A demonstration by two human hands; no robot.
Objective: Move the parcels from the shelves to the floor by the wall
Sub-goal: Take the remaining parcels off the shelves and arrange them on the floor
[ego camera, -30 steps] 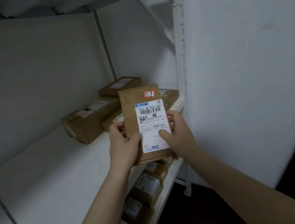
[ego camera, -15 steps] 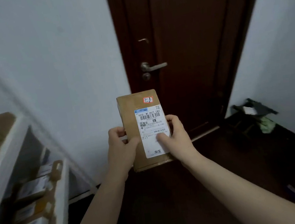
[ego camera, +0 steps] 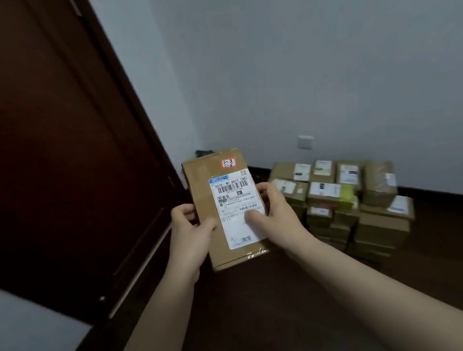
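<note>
— Gripping what, that left hand (ego camera: 187, 229)?
— The parcel (ego camera: 202, 185), by its left edge: thumb on the front, fingers curled round behind. The right hand (ego camera: 274, 214) clasps the opposite edge the same way, its thumb pressing on the white label (ego camera: 237, 201).
— So where does the parcel sit?
— Between both hands, held upright in the air with the label facing the camera and a red sticker (ego camera: 228, 162) near its top. Beyond it, to the right, a stack of parcels (ego camera: 346, 195) rests on the dark floor (ego camera: 272, 303) against the wall (ego camera: 326, 57). A dark door (ego camera: 41, 142) stands on the left
</note>
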